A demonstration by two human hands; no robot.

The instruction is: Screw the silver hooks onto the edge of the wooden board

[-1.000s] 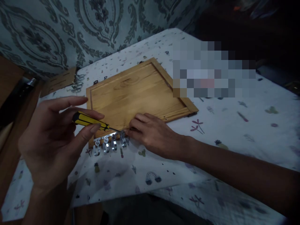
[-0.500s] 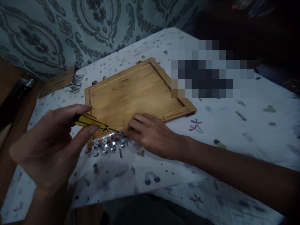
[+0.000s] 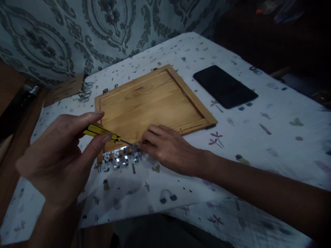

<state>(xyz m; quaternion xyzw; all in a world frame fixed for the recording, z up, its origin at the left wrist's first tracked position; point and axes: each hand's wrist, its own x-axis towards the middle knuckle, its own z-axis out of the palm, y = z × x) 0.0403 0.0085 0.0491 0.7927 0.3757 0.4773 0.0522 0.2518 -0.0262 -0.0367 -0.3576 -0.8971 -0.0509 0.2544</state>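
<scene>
A yellow and black screwdriver [image 3: 102, 132] is gripped by my left hand [image 3: 62, 151], thumb below and fingers above its handle. Its thin shaft points right, with the tip at the rail of metal hooks [image 3: 117, 159]. That silver rail lies along the near edge of a framed wooden board [image 3: 144, 100], its hooks hanging over the edge. My right hand [image 3: 165, 146] is closed at the rail's right end, beside the screwdriver tip. Its fingertips are pinched there, and whatever sits between them is hidden.
A black phone or tablet [image 3: 224, 86] lies right of the board. At the back left, more metal hooks [image 3: 85, 92] rest by a piece of cardboard [image 3: 63, 91]. A printed white cloth [image 3: 186, 193] covers the table, and a patterned wall [image 3: 108, 31] rises behind.
My left hand and the screwdriver have shifted very slightly right. My right hand stays at the same spot on the rail. The black device, blurred out before, now shows plainly.
</scene>
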